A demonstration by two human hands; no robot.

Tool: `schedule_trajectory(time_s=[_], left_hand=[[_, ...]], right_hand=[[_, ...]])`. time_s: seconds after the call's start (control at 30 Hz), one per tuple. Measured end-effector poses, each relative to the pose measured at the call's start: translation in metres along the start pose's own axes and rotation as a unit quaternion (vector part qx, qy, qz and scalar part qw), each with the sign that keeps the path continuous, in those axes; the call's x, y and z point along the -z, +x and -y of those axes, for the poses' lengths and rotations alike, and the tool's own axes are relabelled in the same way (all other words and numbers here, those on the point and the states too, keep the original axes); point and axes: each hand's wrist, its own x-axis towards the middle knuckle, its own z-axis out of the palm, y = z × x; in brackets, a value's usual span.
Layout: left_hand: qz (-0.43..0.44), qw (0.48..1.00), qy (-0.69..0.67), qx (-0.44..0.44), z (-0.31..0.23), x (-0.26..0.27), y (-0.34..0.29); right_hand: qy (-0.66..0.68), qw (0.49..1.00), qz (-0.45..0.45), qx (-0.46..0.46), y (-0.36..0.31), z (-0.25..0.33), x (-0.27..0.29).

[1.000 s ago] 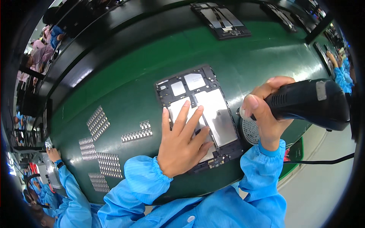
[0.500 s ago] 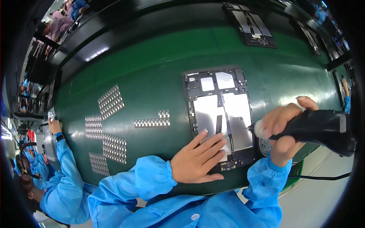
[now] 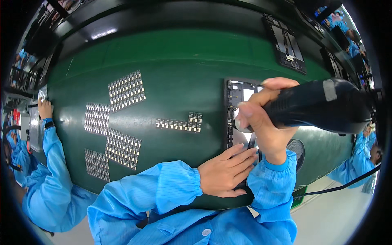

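An open tablet (image 3: 233, 98) lies on the green bench, its silver battery plates and black inner frame showing. My left hand (image 3: 226, 170) rests flat on its lower part with fingers stretched out. Above the tablet, my right hand (image 3: 267, 126) is wrapped round the pale front end of a black electric screwdriver (image 3: 318, 107). The tool's body points off to the right. Its tip is hidden behind my fingers, so I cannot tell whether it touches the tablet. My right hand and forearm also hide much of the tablet's right side.
Sheets of small chip-like parts (image 3: 127, 90) lie at the left, with a partly used strip (image 3: 177, 125) nearer the tablet. Another opened tablet (image 3: 288, 45) sits far right. A round mesh piece (image 3: 296, 154) is by my right sleeve. A co-worker's hand (image 3: 45, 109) is at far left.
My right hand has carried the screwdriver leftward and up, over the tablet. My left hand stays on the tablet's lower part. The whole view has shifted somewhat.
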Motion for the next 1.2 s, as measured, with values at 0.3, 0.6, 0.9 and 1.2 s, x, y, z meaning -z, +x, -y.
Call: schedule_trajectory(time_s=[0.3, 0.6, 0.9, 1.2], left_hand=[[0.000, 1.000, -0.010, 0.004, 0.000, 0.000, -0.001], [-0.001, 1.000, -0.003, 0.009, -0.003, -0.004, -0.002], [-0.056, 0.994, 0.093, 0.004, -0.026, -0.011, -0.003], [-0.050, 0.978, 0.175, 0.104, 0.020, 0.036, 0.023]], right_hand=[[0.062, 0.997, -0.037, -0.018, 0.000, -0.006, -0.007], [-0.145, 0.977, 0.142, 0.064, 0.000, 0.006, -0.005], [0.073, 0.997, 0.012, -0.019, -0.006, 0.002, 0.001], [0.005, 0.991, -0.132, -0.013, -0.034, 0.033, 0.057]])
